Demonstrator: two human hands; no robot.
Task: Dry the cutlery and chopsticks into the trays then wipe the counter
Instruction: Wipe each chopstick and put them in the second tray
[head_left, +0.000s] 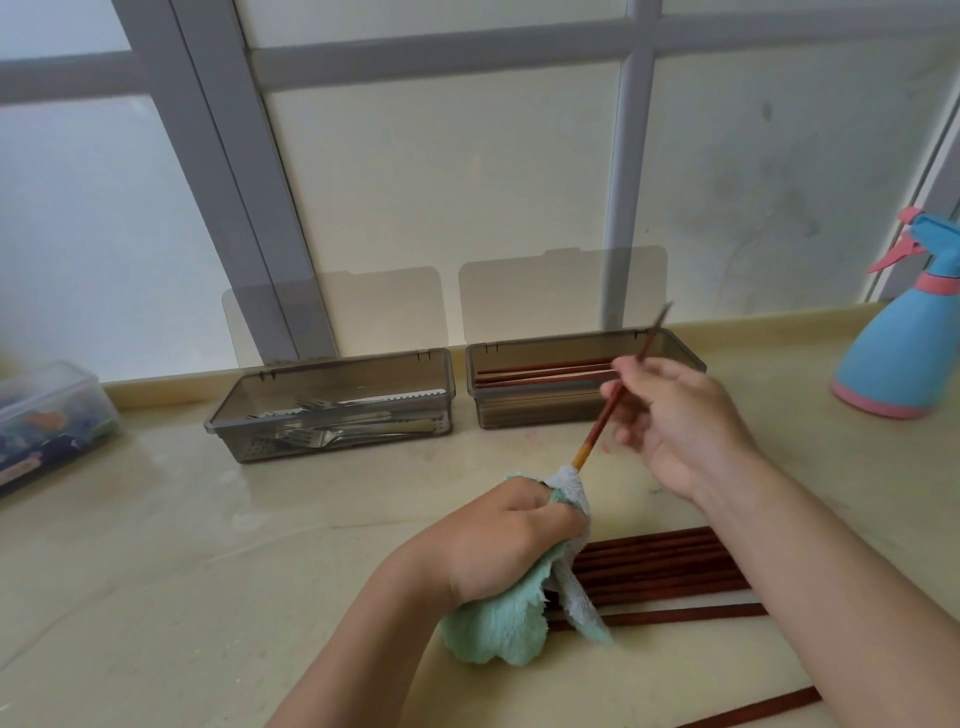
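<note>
Spanning both hands, a chopstick (613, 405) is pinched by the right hand (680, 421), its tip inside the towel (498, 618) the left hand (514, 535) grips.

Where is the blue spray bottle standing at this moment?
In the head view, the blue spray bottle stands on the counter at the far right, to the right of the chopstick tray.

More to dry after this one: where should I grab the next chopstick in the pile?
Probably its right end, from above: the pile lies flat on the counter, right ends bare, left ends under the cloth the left hand grips.
</note>
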